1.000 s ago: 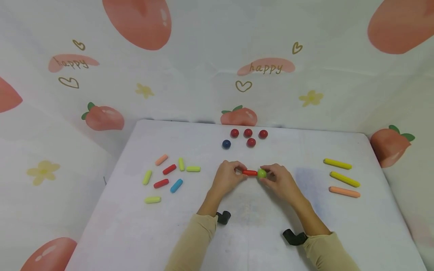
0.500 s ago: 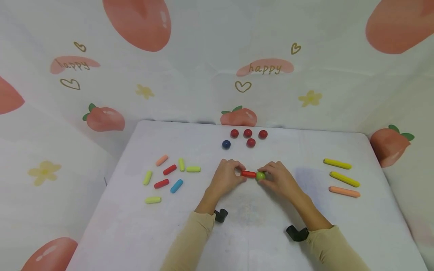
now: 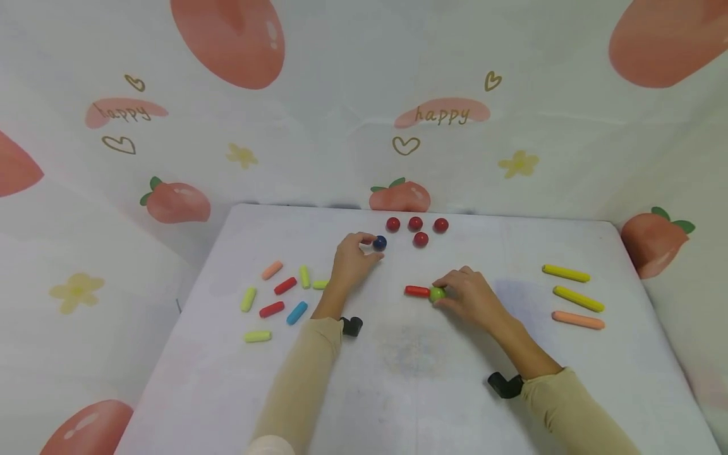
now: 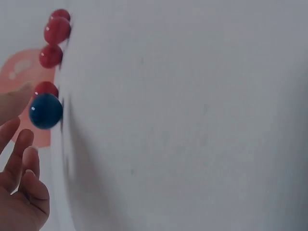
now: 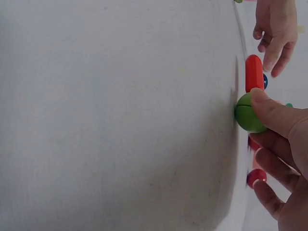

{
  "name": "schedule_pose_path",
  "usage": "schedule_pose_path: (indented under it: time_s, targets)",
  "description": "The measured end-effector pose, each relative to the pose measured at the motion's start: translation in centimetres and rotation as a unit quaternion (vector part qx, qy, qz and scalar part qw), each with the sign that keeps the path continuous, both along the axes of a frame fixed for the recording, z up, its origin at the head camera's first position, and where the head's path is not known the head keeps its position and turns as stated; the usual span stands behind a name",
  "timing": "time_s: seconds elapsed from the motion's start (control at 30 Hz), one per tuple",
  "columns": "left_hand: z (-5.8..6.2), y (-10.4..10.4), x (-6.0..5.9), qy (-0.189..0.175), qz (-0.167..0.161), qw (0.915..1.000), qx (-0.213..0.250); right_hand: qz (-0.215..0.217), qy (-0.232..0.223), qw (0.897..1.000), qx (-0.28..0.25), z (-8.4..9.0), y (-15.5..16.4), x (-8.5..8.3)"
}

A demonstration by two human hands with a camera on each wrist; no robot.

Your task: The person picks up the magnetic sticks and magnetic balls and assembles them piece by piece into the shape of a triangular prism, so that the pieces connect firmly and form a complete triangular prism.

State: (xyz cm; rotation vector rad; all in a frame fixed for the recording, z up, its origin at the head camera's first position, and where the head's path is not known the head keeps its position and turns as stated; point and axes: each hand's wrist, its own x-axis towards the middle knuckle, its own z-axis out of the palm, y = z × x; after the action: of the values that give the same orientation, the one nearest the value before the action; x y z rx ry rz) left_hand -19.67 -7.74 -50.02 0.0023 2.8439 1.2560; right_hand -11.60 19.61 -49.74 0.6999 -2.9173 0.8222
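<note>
Between its thumb and fingers, my right hand [image 3: 469, 297] pinches a green ball [image 5: 246, 113] at the middle of the table. A short red stick [image 3: 417, 291] points left from that ball, end against it. My left hand [image 3: 349, 262] reaches to a dark blue ball [image 3: 380, 243], with thumb and index finger apart on either side of it. In the left wrist view the blue ball [image 4: 46, 111] sits on the table beside the fingers, and no firm grip on it shows.
Several red balls [image 3: 421, 239] lie behind and right of the blue one. Short sticks in green, red, orange and blue [image 3: 297, 313] are scattered at left. Two long yellow sticks [image 3: 578, 299] and one long orange stick [image 3: 578, 320] lie at right on the white table [image 3: 421, 404].
My left hand has let go of the red stick and moved up and left to the blue ball. My right hand still holds the green ball, with the red stick staying against it.
</note>
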Motion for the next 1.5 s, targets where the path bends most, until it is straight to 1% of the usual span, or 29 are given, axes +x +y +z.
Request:
schedule_pose_path:
  time_s: [0.07, 0.17, 0.23, 0.33, 0.4, 0.5, 0.6, 0.7, 0.83, 0.97, 1.07, 1.23, 1.37, 1.5]
  targets:
    - [-0.1, -0.2, -0.6, -0.007, 0.006, 0.9999, -0.005, -0.003, -0.007, 1.000, 0.003, 0.1, 0.0, -0.1]
    - [-0.2, -0.4, -1.4, -0.016, 0.006, 0.9998, -0.013, -0.003, -0.019, 1.000, 0.005, 0.2, 0.0, -0.2]
    - [-0.3, -0.4, -1.8, -0.018, -0.001, 0.9997, -0.017, -0.002, -0.029, 1.000, 0.001, 0.3, 0.1, -0.3]
    - [-0.5, -0.4, -2.3, -0.010, -0.017, 0.9994, -0.027, 0.000, -0.040, 0.999, -0.005, 0.3, 0.0, -0.5]
    - [-0.6, -0.4, -2.5, -0.002, -0.026, 0.9991, -0.034, 0.001, -0.047, 0.999, -0.009, 0.4, 0.0, -0.6]
    - [-0.8, -0.3, -2.7, 0.005, -0.030, 0.9985, -0.045, 0.000, -0.054, 0.998, -0.014, 0.4, -0.1, -0.7]
    - [-0.8, -0.2, -2.8, 0.001, -0.030, 0.9981, -0.053, -0.002, -0.059, 0.998, -0.017, 0.4, -0.1, -0.8]
    - [-0.5, -0.1, -2.5, -0.006, -0.034, 0.9979, -0.054, -0.006, -0.064, 0.998, -0.018, 0.4, -0.2, -0.8]
    - [0.1, -0.3, -1.6, -0.011, -0.033, 0.9986, -0.041, -0.011, -0.069, 0.997, -0.018, 0.3, -0.3, -0.8]
    - [0.6, -0.6, -0.1, -0.018, -0.029, 0.9989, -0.032, -0.013, -0.066, 0.997, -0.023, 0.1, -0.4, -0.7]
    - [0.8, -0.6, 1.2, -0.024, -0.037, 0.9987, -0.025, -0.022, -0.068, 0.997, -0.021, -0.2, -0.4, -0.6]
    - [0.9, -0.1, 3.4, -0.038, -0.062, 0.9973, -0.012, -0.040, -0.077, 0.996, -0.016, -0.4, -0.2, -0.3]
    - [0.9, 0.4, 4.9, -0.052, -0.063, 0.9966, -0.001, -0.041, -0.070, 0.996, -0.023, -0.4, -0.1, -0.1]
    - [0.6, 0.9, 6.2, -0.059, -0.064, 0.9961, 0.004, -0.041, -0.063, 0.997, -0.028, -0.4, 0.1, 0.1]
